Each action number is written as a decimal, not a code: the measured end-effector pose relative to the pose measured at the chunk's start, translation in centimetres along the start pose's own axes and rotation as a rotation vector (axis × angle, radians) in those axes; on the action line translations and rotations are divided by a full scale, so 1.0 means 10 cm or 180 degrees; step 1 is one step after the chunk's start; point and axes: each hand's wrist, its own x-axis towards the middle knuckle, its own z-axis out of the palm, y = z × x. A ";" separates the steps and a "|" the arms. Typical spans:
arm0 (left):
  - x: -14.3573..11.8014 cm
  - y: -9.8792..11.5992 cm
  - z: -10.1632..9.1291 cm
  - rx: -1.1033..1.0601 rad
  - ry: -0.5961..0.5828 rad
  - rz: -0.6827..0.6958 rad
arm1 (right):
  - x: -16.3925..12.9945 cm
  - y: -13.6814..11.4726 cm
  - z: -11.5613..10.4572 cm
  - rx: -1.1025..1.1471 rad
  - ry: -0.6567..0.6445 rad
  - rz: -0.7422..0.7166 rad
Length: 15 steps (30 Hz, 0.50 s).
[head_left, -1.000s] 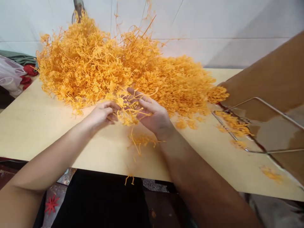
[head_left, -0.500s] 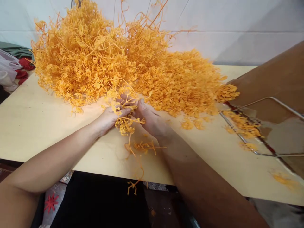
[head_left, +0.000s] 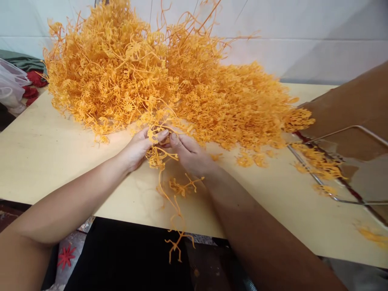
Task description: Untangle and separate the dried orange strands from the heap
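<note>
Small workshop for hand piecework, a great heap of orange plastic sprigs (head_left: 169, 85) piled on a bare plywood worktable (head_left: 45, 157), white tiled wall (head_left: 303, 36) behind, wire-framed brown bag (head_left: 348, 121) at the table's right edge, bagged red pieces (head_left: 30, 87) at its far-left corner

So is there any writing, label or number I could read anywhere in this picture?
None: no readable text shows anywhere.
The heap of tangled orange plastic sprigs, the pale wooden table, the brown bag on a wire frame, the white wall and the clear plastic bag all bear no print.
Both hands grip sprigs.
</note>
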 end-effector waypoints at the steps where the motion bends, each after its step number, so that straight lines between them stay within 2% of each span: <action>1: 0.00 -0.01 0.00 0.0005 0.0023 -0.0002 | 0.00 0.01 0.01 -0.0075 0.0001 0.0011; 7: 0.02 -0.02 0.01 0.0127 -0.0093 -0.0051 | -0.01 0.04 0.03 0.0398 0.0481 0.0190; 15: 0.02 0.00 0.04 0.0418 -0.0189 0.0085 | -0.01 0.03 0.06 0.1012 0.0834 0.0211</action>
